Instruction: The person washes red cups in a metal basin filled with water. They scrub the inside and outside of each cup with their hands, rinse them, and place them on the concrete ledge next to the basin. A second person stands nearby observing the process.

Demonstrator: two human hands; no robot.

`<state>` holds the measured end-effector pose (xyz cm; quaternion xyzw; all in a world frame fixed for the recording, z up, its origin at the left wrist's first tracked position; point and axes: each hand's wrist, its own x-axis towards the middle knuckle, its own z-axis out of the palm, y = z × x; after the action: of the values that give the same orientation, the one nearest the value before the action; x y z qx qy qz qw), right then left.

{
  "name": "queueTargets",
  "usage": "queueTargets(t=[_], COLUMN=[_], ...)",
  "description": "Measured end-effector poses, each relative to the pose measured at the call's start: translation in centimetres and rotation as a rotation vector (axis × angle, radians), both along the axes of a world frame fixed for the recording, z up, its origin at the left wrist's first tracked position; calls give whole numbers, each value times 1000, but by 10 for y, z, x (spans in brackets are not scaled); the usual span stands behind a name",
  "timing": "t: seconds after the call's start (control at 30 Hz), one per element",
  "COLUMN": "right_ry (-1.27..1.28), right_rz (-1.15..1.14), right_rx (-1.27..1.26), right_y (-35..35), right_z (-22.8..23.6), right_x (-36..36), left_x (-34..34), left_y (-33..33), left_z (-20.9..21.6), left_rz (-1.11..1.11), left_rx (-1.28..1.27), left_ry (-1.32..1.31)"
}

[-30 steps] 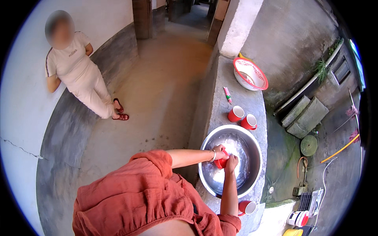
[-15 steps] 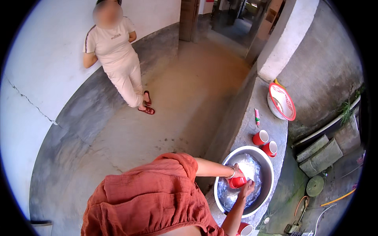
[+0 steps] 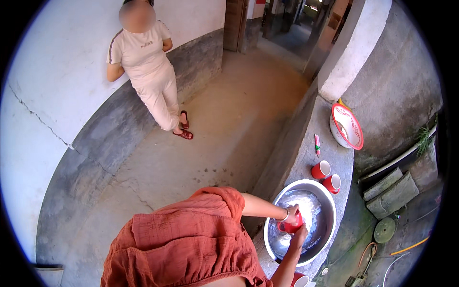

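A red mug [image 3: 289, 226] is held tilted low inside a wide metal basin [image 3: 328, 217] with water in it. My left hand [image 3: 293, 215], with a bracelet at the wrist, is closed around the mug from the far side. From the near side my right hand [image 3: 300, 235] presses curled fingers against the mug's rim; its fingertips are partly hidden. Just beyond the basin stand two more red mugs with white insides, one [image 3: 320, 170] slightly farther off than the other [image 3: 331, 184]. Another red mug [image 3: 300, 281] is partly visible beside my right forearm.
The basin rests on a concrete ledge [image 3: 306, 160]. Farther along it lie a pink-and-green tube [image 3: 317, 145] and a white enamel bowl [image 3: 345, 126] with a red rim. A person [image 3: 148, 67] in light clothes leans on the left wall. Right of the ledge is a lower yard with stone slabs [image 3: 392, 193].
The mug has turned and sits slightly lower in the basin. My right hand's spread fingers have curled in against it. The whole view has shifted slightly.
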<state>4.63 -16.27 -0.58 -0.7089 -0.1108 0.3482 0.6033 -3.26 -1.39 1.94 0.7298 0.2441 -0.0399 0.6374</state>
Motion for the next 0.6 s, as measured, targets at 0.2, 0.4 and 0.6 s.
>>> queueTargets(t=[0.2, 0.4, 0.6], right_ry=[520, -191, -181], right_rz=[-134, -119, -47], right_rx=[473, 434, 285], right_y=[17, 25, 32], right_z=[52, 78, 76], right_x=[-16, -60, -65], left_x=[11, -6, -25], left_y=[-3, 27, 19], left_z=[-18, 72, 61], left_rz=[10, 6, 145], left_rx=[238, -735, -413], left_ry=[-442, 258, 163])
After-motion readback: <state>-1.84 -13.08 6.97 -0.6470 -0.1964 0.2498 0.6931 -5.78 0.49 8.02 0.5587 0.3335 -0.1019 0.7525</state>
